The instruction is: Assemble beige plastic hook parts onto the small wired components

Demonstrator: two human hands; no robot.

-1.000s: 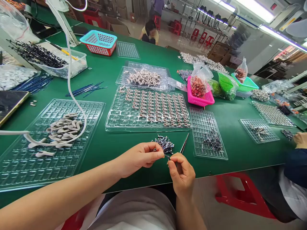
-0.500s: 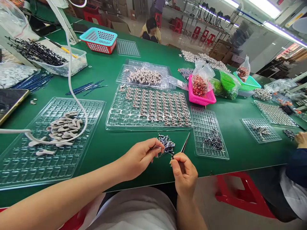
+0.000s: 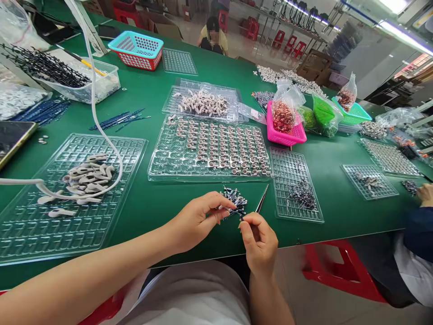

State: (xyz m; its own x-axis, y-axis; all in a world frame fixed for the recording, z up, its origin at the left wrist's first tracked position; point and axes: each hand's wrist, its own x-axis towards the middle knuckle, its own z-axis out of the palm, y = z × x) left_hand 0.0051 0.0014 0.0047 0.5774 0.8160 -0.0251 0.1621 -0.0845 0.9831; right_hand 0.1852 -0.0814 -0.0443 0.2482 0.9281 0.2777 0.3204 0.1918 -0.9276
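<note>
My left hand [image 3: 202, 222] hovers at the near left edge of a small pile of dark wired parts [image 3: 237, 198]. Its thumb and fingers are drawn together, and what lies between them is too small to make out. Close by on the right, my right hand [image 3: 260, 243] is closed around tweezers [image 3: 262, 198], whose tips point away from me. A tiny dark part also shows at its thumb and fingertip. Beyond both hands lies a clear plastic tray [image 3: 162, 169], partly filled with rows of white earphone shells [image 3: 221, 149].
On the left, a clear tray [image 3: 27, 241] bears loose earphone shells, with a white cable [image 3: 118, 167] looping over it. To the right are a tray of dark parts [image 3: 284, 210] and a pink basket [image 3: 287, 137]. A co-worker's hand [image 3: 425, 195] is at far right.
My left fingers have shifted slightly right over the pile, toward my right hand. My right hand has barely moved and keeps the tweezers. The camera view has tilted slightly.
</note>
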